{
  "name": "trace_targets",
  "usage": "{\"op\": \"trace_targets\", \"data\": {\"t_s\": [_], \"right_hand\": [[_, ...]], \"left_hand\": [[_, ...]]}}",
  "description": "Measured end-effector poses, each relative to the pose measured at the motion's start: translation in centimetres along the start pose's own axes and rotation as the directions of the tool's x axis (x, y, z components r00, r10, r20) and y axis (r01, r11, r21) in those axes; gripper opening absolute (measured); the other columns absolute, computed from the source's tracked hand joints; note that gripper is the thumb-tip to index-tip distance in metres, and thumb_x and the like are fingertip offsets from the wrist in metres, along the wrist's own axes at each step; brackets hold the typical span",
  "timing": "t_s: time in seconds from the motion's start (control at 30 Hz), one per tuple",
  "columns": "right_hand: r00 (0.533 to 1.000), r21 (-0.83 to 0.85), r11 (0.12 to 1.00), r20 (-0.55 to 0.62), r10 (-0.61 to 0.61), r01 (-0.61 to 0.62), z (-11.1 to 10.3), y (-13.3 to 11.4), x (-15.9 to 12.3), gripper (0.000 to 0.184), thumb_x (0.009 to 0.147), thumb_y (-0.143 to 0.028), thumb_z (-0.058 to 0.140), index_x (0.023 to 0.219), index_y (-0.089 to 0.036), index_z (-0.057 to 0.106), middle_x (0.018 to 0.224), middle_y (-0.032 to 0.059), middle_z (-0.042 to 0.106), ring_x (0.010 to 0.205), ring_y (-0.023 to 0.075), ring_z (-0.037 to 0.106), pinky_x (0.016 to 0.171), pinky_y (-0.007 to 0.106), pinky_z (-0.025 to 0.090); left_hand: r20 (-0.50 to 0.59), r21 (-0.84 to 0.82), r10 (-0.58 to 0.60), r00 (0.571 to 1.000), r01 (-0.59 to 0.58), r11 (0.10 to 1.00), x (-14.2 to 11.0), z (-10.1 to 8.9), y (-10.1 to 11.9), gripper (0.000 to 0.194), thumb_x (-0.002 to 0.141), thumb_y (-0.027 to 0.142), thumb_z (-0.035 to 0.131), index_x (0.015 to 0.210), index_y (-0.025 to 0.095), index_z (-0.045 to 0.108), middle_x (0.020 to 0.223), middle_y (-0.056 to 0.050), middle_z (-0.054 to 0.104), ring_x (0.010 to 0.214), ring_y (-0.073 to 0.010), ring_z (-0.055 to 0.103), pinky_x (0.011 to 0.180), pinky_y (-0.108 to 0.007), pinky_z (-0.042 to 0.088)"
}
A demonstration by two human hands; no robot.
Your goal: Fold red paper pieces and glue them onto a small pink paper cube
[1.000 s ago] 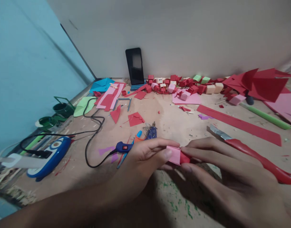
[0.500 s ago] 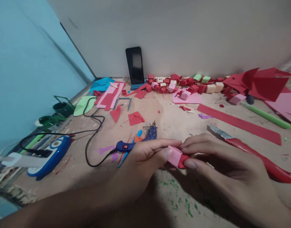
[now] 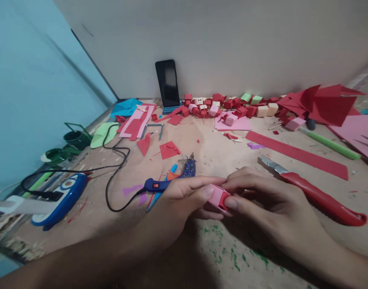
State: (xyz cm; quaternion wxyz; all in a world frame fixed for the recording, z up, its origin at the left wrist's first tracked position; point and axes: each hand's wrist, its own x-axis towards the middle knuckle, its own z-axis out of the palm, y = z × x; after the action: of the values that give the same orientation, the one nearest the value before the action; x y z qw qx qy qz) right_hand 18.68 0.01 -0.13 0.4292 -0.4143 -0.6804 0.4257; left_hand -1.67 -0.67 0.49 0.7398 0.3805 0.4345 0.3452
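Observation:
Between both hands, above the front of the table, is a small folded pink paper box (image 3: 215,196). My left hand (image 3: 184,202) is closed around it, with the thumb pressed on its upper face. A red folded paper piece (image 3: 224,199) shows at the box's right end, partly inside it. My right hand (image 3: 271,204) pinches this red piece, thumb against its near side. The right fingers hide its far side. Behind my left hand lies a blue hot glue gun (image 3: 188,168), its handle partly covered.
A red-handled knife (image 3: 319,196) lies to the right, below a long red paper strip (image 3: 298,154). Small paper cubes (image 3: 232,110) line the back wall beside an upright phone (image 3: 168,83). At left are a blue-and-white power strip (image 3: 62,198) and a black cable (image 3: 107,190).
The red piece has gone deeper into the pink box, so less of it shows. My right hand has moved left, closer to my left hand. The view has shifted slightly.

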Motion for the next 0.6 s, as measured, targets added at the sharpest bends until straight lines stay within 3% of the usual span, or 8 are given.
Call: {"op": "trace_targets", "data": {"t_s": [0.27,0.4,0.5,0.6], "right_hand": [[1.000,-0.114,0.993,0.014,-0.007,0.009,0.2,0.4,-0.2,0.008,0.095,-0.029,0.073,0.089,-0.027,0.078,0.086,-0.0009,0.079,0.077,0.0161,0.073,0.065,0.026,0.056],[0.998,-0.203,0.977,0.005,-0.061,0.061,0.3,0.5,-0.4,0.008,0.097,-0.025,0.069,0.098,-0.028,0.077,0.090,-0.0009,0.078,0.077,0.0150,0.072,0.066,0.025,0.058],[0.989,-0.275,0.950,0.004,-0.150,0.145,0.3,0.6,-0.6,0.010,0.099,-0.021,0.066,0.104,-0.025,0.074,0.097,0.0022,0.078,0.084,0.0162,0.072,0.073,0.026,0.060],[0.968,-0.310,0.917,0.050,-0.247,0.250,0.2,0.4,-0.6,0.016,0.099,-0.020,0.064,0.112,-0.022,0.073,0.112,0.0074,0.077,0.100,0.0189,0.072,0.088,0.031,0.060]], "left_hand": [[0.027,0.129,0.062,0.998,-0.065,0.989,-0.4,0.5,0.8,0.027,0.099,0.026,0.066,0.122,0.018,0.079,0.121,-0.007,0.080,0.112,-0.0212,0.074,0.097,-0.028,0.059],[0.093,0.259,0.074,0.993,-0.096,0.961,-0.4,0.4,0.8,0.047,0.099,0.036,0.067,0.143,0.018,0.067,0.126,-0.009,0.077,0.120,-0.0256,0.070,0.099,-0.032,0.056],[0.065,0.394,0.029,0.997,-0.052,0.918,-0.9,0.3,0.7,0.079,0.091,0.037,0.076,0.161,0.024,0.044,0.118,-0.006,0.078,0.105,-0.0242,0.074,0.088,-0.030,0.057],[0.037,0.654,0.069,0.997,-0.076,0.753,-1.5,0.4,1.2,0.090,0.094,0.043,0.070,0.169,0.031,0.022,0.088,0.001,0.078,0.072,-0.0176,0.070,0.063,-0.022,0.051]]}}
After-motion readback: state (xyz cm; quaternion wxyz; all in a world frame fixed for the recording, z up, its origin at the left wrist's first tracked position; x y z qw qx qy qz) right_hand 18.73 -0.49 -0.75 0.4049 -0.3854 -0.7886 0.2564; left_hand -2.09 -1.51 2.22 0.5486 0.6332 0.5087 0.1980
